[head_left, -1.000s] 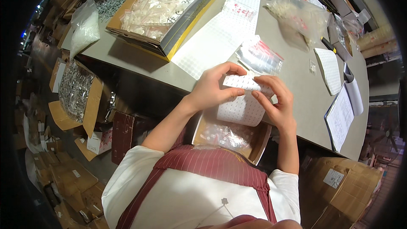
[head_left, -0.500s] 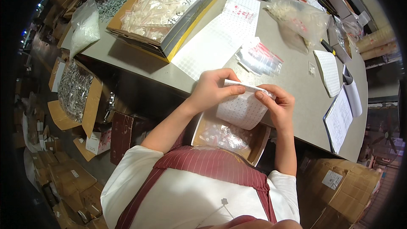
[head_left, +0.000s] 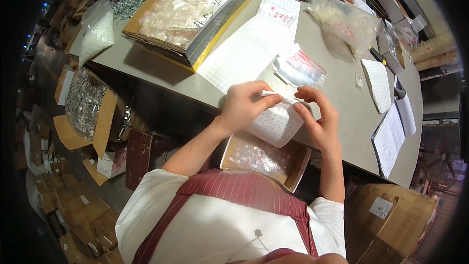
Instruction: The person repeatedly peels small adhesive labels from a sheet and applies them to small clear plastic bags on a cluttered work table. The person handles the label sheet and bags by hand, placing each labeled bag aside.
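Observation:
A white sheet with rows of small dots (head_left: 274,126), like a sheet of round stickers, hangs bent over the table's near edge. My left hand (head_left: 248,103) pinches its folded upper edge between thumb and fingers. At the right end of that edge is my right hand (head_left: 320,115), its thumb on the sheet and its index finger arched above. Whether a small piece lies between those fingertips is too small to tell. Below the sheet, an open drawer-like box (head_left: 299,170) holds small clear bags with white washer-like pieces (head_left: 259,157).
Beyond my hands lie flat clear zip bags (head_left: 300,67) and more dotted sheets (head_left: 239,51). A carton (head_left: 195,58) full of small bagged parts stands to the left. Farther right are a large plastic bag (head_left: 344,24), a yellow-black tool (head_left: 378,55) and a clipboard (head_left: 389,139).
My right index finger has lifted and spread away from the thumb. The sheet has shifted slightly left and lower, and its upper edge is more curled.

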Demonstrator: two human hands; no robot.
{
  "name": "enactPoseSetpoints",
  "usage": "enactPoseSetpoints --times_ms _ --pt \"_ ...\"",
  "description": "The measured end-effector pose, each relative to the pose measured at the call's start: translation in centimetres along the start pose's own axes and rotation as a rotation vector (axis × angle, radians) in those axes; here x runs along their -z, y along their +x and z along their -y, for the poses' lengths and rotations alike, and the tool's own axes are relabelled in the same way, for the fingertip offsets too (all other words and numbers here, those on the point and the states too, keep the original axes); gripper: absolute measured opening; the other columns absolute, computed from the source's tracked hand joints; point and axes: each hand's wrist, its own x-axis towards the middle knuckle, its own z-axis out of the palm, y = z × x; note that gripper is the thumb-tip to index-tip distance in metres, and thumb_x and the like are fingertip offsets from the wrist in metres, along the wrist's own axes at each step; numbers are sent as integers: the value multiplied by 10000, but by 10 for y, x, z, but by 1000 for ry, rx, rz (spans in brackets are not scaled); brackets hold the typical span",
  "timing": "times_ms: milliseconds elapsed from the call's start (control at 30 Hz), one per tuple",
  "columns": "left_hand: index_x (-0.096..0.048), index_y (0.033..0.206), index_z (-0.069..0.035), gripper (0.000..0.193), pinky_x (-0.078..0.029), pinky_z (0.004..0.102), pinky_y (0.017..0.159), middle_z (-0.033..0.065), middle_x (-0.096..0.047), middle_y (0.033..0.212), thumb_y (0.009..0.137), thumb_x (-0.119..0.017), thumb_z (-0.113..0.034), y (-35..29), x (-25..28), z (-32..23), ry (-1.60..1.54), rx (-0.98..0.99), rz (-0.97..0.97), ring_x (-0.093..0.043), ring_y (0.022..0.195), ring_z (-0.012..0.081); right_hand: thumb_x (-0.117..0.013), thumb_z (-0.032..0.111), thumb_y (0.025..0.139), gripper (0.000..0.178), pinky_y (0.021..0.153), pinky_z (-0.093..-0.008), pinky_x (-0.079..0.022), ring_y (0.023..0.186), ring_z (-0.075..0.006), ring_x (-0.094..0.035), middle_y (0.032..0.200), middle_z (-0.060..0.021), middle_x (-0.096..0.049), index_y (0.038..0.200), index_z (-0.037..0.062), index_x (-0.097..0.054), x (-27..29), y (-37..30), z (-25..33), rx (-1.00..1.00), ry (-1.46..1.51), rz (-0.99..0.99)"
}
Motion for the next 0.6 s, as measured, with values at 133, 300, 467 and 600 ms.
enactPoseSetpoints --times_ms 133,300,467,600 --pt "-777 940 3 172 -516 268 667 79 -738 792 919 -830 -160 -2 0 0 92 -79 -28 -661 732 100 -756 22 897 232 835 -389 -537 938 -295 -664 1015 -121 -684 1115 21 -678 -2 8 16 156 -255 64" --pt "-768 939 -1 184 -515 278 661 93 -734 795 918 -829 -172 -2 0 -1 150 -71 -37 -656 720 115 -767 -49 849 209 783 -411 -533 890 -322 -648 986 -120 -670 1025 16 -674 -9 11 22 302 -426 38" --pt "-766 955 -4 187 -512 284 654 101 -734 793 927 -820 -180 -1 1 -2 162 -28 -30 -646 704 113 -747 -12 751 275 822 -412 -524 924 -302 -636 969 -100 -658 1006 56 -671 -15 6 14 426 -542 -30" --pt "-772 975 -11 177 -476 269 623 61 -702 759 933 -813 -178 0 1 -4 156 -37 -39 -600 684 80 -734 -32 721 292 829 -407 -537 939 -296 -651 974 -98 -671 998 51 -691 -10 6 15 484 -548 -5"
